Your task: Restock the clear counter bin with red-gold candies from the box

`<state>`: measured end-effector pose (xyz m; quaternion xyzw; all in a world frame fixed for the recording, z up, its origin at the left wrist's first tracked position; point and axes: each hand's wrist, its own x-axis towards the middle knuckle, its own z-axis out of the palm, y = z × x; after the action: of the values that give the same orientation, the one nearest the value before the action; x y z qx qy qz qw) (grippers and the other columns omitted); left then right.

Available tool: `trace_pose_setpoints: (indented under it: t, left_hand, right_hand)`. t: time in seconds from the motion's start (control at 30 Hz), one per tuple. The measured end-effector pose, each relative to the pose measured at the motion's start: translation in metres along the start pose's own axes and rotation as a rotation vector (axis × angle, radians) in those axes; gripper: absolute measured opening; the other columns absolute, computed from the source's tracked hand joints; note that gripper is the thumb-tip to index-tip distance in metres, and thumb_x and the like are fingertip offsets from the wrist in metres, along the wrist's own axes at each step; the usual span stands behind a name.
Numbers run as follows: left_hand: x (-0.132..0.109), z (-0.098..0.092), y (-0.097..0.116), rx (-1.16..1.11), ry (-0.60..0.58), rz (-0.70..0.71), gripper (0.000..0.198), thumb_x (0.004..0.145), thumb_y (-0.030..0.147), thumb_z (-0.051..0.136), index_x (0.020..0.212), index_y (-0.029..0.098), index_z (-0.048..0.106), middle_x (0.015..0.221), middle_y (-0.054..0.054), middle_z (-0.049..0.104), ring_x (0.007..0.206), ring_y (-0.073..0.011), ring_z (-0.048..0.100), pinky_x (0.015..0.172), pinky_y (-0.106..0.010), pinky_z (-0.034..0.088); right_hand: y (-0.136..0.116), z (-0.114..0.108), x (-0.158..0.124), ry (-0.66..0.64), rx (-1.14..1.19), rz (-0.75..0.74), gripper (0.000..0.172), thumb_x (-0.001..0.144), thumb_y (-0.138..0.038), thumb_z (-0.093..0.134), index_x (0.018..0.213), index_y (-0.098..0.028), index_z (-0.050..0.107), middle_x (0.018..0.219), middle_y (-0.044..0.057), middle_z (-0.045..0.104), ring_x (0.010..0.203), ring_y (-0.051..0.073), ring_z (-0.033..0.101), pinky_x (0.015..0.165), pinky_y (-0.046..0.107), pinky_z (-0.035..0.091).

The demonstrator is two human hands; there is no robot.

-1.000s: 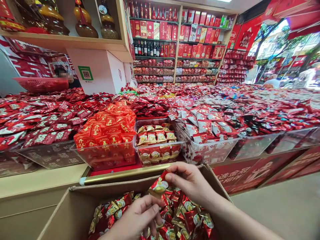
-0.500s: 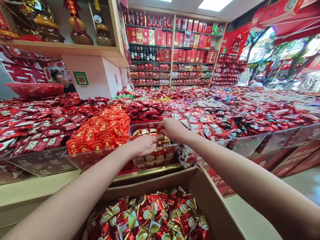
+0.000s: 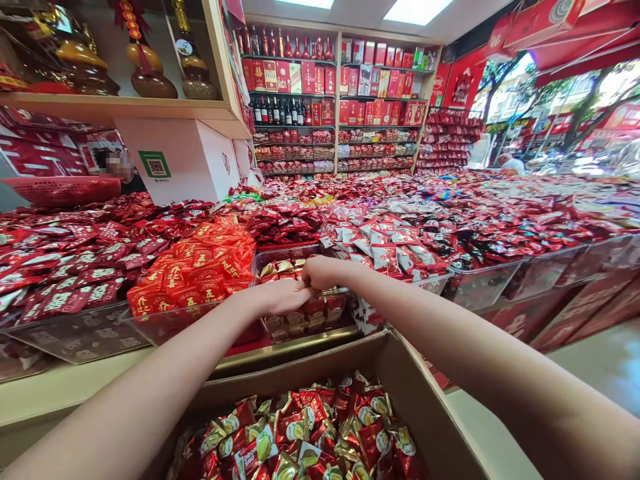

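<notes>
Both my arms reach over an open cardboard box [image 3: 425,413] full of red and gold wrapped sweets [image 3: 310,440]. My left hand [image 3: 280,295] and my right hand [image 3: 320,271] meet over a clear plastic bin [image 3: 345,297] on the counter that holds the same red and gold packets [image 3: 283,269]. Both hands are closed, fingers curled down into the bin, touching the packets. What the fingers hold is hidden by the hands themselves.
Left of that bin stands a bin of orange-red packets [image 3: 195,267]; right of it a bin of red and white packets [image 3: 395,250]. More heaped sweets cover the long counter. Shelves of bottles and red boxes [image 3: 340,87] line the back wall. A red basket [image 3: 65,189] sits far left.
One second ago both hands were low in the cardboard box, the right pinching a packet. They rose to the clear bin, and in the last half second the right hand drew in beside the left.
</notes>
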<state>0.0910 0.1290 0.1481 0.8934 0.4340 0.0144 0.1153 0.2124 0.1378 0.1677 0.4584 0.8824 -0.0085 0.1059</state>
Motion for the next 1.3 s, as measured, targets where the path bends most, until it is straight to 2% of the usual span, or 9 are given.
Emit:
trace_pose_setpoints:
  t: [0.13, 0.3, 0.5, 0.67, 0.77, 0.9, 1.07, 1.3]
  left_hand:
    - [0.001, -0.002, -0.003, 0.01, 0.006, 0.011, 0.029, 0.081, 0.026, 0.032, 0.1, 0.013, 0.05, 0.101, -0.009, 0.059, 0.086, -0.0174, 0.054, 0.077, -0.03, 0.039]
    - [0.004, -0.003, -0.005, 0.022, -0.069, 0.057, 0.022, 0.083, 0.025, 0.037, 0.091, 0.013, 0.053, 0.091, -0.005, 0.06, 0.083, -0.016, 0.055, 0.076, -0.035, 0.04]
    - [0.007, -0.006, -0.006, 0.038, -0.151, 0.089, 0.022, 0.083, 0.027, 0.039, 0.08, 0.014, 0.057, 0.085, -0.001, 0.061, 0.079, -0.0154, 0.055, 0.074, -0.034, 0.04]
    - [0.007, -0.011, -0.014, 0.064, -0.136, 0.053, 0.017, 0.08, 0.02, 0.042, 0.088, 0.014, 0.055, 0.086, -0.002, 0.061, 0.078, -0.0149, 0.055, 0.07, -0.032, 0.041]
    - [0.01, -0.014, -0.022, 0.095, -0.162, 0.027, 0.014, 0.073, 0.019, 0.05, 0.085, 0.015, 0.056, 0.078, 0.0, 0.061, 0.07, -0.0135, 0.055, 0.063, -0.029, 0.042]
    - [0.018, -0.016, -0.027, 0.145, -0.224, 0.016, 0.01, 0.07, 0.021, 0.055, 0.078, 0.015, 0.059, 0.068, 0.003, 0.06, 0.06, -0.0115, 0.054, 0.056, -0.026, 0.041]
    - [0.023, -0.015, -0.019, 0.251, -0.241, -0.016, 0.011, 0.071, 0.025, 0.057, 0.069, 0.014, 0.058, 0.059, 0.004, 0.056, 0.053, -0.0094, 0.051, 0.052, -0.024, 0.041]
    - [0.022, -0.014, -0.016, 0.322, -0.234, -0.024, 0.011, 0.073, 0.024, 0.055, 0.077, 0.014, 0.057, 0.069, 0.002, 0.058, 0.061, -0.0109, 0.054, 0.057, -0.027, 0.044]
  right_hand:
    - [0.0, 0.002, 0.004, -0.029, -0.021, 0.051, 0.033, 0.065, -0.009, 0.045, 0.094, -0.003, 0.06, 0.092, 0.017, 0.061, 0.078, 0.022, 0.056, 0.06, 0.025, 0.039]
    - [0.002, 0.001, 0.001, -0.107, -0.019, 0.026, 0.032, 0.066, -0.007, 0.043, 0.092, -0.006, 0.062, 0.088, 0.014, 0.063, 0.074, 0.018, 0.056, 0.06, 0.023, 0.039]
    - [0.007, 0.001, 0.002, -0.102, 0.007, -0.011, 0.032, 0.067, -0.012, 0.045, 0.093, -0.006, 0.061, 0.089, 0.013, 0.062, 0.071, 0.017, 0.055, 0.058, 0.023, 0.038]
    - [0.014, 0.009, 0.007, -0.045, 0.051, -0.046, 0.036, 0.065, -0.017, 0.049, 0.1, -0.013, 0.059, 0.092, 0.009, 0.062, 0.073, 0.016, 0.055, 0.058, 0.022, 0.038]
    - [0.017, 0.009, 0.007, 0.0, 0.103, -0.099, 0.037, 0.064, -0.018, 0.051, 0.1, -0.018, 0.058, 0.089, 0.005, 0.063, 0.071, 0.014, 0.055, 0.057, 0.02, 0.038]
    - [0.015, 0.002, 0.008, -0.103, 0.078, -0.089, 0.033, 0.059, -0.023, 0.059, 0.092, -0.017, 0.064, 0.083, 0.003, 0.064, 0.068, 0.014, 0.054, 0.056, 0.02, 0.037]
    - [0.015, 0.002, 0.017, -0.186, -0.032, -0.13, 0.045, 0.053, -0.032, 0.065, 0.094, -0.013, 0.063, 0.083, 0.006, 0.064, 0.069, 0.016, 0.053, 0.059, 0.024, 0.038]
    - [0.021, 0.018, 0.024, -0.151, -0.038, -0.175, 0.038, 0.06, -0.025, 0.058, 0.095, -0.014, 0.062, 0.088, 0.007, 0.063, 0.067, 0.014, 0.052, 0.057, 0.023, 0.037]
